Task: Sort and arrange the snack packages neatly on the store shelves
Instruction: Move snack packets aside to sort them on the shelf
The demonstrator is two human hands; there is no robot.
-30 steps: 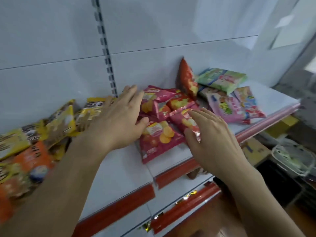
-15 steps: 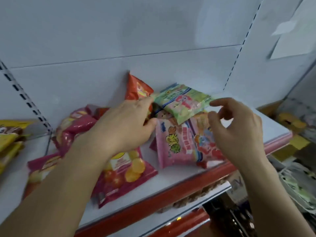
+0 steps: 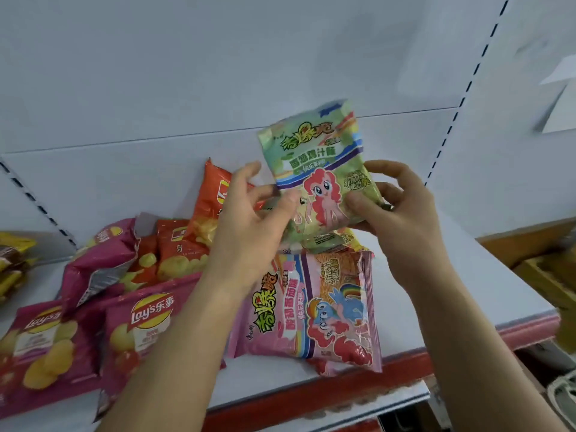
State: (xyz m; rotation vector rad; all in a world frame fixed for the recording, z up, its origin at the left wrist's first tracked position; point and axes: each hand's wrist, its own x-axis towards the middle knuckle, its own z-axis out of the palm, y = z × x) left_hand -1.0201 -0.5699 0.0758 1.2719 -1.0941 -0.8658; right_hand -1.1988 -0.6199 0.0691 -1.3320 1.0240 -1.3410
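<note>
At the far left edge, a few yellow foil snack packs (image 3: 14,260) lie on the white metal shelf (image 3: 461,275). Next to them, magenta Lay's crisp bags (image 3: 46,341) lie flat near the shelf's red front strip (image 3: 358,388), one bearing the yellow and red logo (image 3: 149,313); another magenta bag (image 3: 99,263) is tipped up behind them. Just to the right, orange-red crisp bags (image 3: 177,247) sit in the pile, and one orange bag (image 3: 215,194) leans upright against the white back panel (image 3: 156,88).

The left hand (image 3: 252,232) is raised above the shelf, thumb pressed onto the lower left corner of a pale green cartoon-pony snack packet (image 3: 321,169), with its fingers (image 3: 246,179) spread up behind that edge. The green packet is held upright in the air, clear of the shelf, printed side facing the camera. The right hand (image 3: 402,213) pinches the packet's lower right corner between thumb and curled fingers.

Below the hands, a pink pony-print snack packet (image 3: 318,310) lies flat on the shelf near the front edge, and another green and yellow packet (image 3: 330,240) lies partly hidden just behind it. To the far right, a blurred brown cardboard box (image 3: 548,275) sits beyond the shelf end.
</note>
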